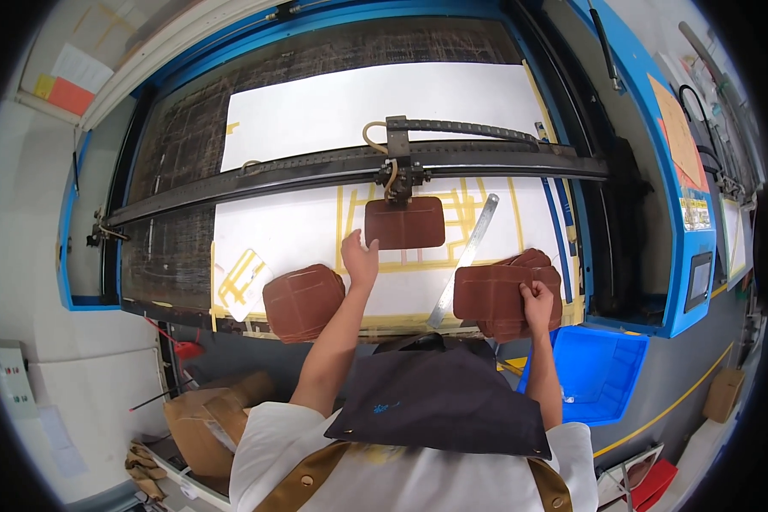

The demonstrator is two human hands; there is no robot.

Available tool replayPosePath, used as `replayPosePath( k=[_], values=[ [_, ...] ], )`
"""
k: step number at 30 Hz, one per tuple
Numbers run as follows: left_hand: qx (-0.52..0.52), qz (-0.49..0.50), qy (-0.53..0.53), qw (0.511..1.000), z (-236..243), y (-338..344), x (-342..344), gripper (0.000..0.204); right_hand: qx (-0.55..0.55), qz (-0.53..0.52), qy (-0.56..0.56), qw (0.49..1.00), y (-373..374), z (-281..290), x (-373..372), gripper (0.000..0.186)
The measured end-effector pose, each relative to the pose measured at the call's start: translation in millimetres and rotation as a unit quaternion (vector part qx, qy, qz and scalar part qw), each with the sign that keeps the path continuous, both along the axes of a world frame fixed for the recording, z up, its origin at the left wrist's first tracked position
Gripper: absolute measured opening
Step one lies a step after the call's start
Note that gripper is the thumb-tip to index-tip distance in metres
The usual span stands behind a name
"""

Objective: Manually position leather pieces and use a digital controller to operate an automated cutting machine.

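My left hand [360, 258], fingers apart and holding nothing, is at the lower left corner of a brown rectangular panel [404, 228] lying under the machine's head [401, 175]. My right hand [536, 303] pinches another brown panel [492, 293] over a pile of similar pieces [544, 266] at the right of the white board [299, 229]. A second pile of brown panels [303, 303] sits left of my left forearm. Yellow tape strips mark the board, and a steel ruler [463, 260] lies diagonally between the center panel and the right pile.
The blue-framed machine [670, 213] has a dark gantry rail [299, 175] across its bed. A taped white template [241, 285] lies at front left. Below the bed are a blue bin [614, 384] at right and cardboard boxes [198, 427] at left.
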State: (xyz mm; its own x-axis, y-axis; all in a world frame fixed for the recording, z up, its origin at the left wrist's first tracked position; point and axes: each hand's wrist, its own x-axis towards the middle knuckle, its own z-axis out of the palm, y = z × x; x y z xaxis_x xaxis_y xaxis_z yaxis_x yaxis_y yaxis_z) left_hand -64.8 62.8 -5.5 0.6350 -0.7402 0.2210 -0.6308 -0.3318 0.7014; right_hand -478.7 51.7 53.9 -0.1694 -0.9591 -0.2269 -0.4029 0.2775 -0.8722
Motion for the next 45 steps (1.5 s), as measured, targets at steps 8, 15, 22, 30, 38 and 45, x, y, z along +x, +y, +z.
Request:
replayPosePath(
  k=[8, 15, 22, 30, 38, 45],
  values=[
    [0.175, 0.083, 0.076, 0.978, 24.1, -47.9, -9.7, 0.065, -0.002, 0.012, 0.016, 1.0, -3.6, -9.7, -1.3, 0.015],
    [0.054, 0.037, 0.436, 0.898, 65.8, -32.6, -17.5, 0.024, -0.021, 0.028, -0.019, 0.999, -2.6, -24.0, -14.6, 0.014],
    [-0.076, 0.003, 0.516, 0.853, 186.4, 104.4, 41.6, 0.023, 0.042, 0.088, 0.027, 0.995, -8.7, -11.2, -18.9, 0.013],
    [0.154, 0.119, 0.225, 0.955, 138.0, 234.1, 134.9, 0.043, 0.048, 0.162, 0.026, 0.985, -18.1, 15.5, -8.9, 0.016],
    [-0.013, -0.034, 0.196, 0.98, 159.1, 132.9, 22.8, 0.046, -0.05, 0.406, 0.193, 0.892, -13.4, 149.8, 105.2, 0.017],
    [-0.101, -0.222, 0.805, 0.54, 105.6, 61.1, -20.3, 0.066, -0.019, 0.383, -0.049, 0.922, -53.2, 146.2, 150.6, 0.013]
  ],
)
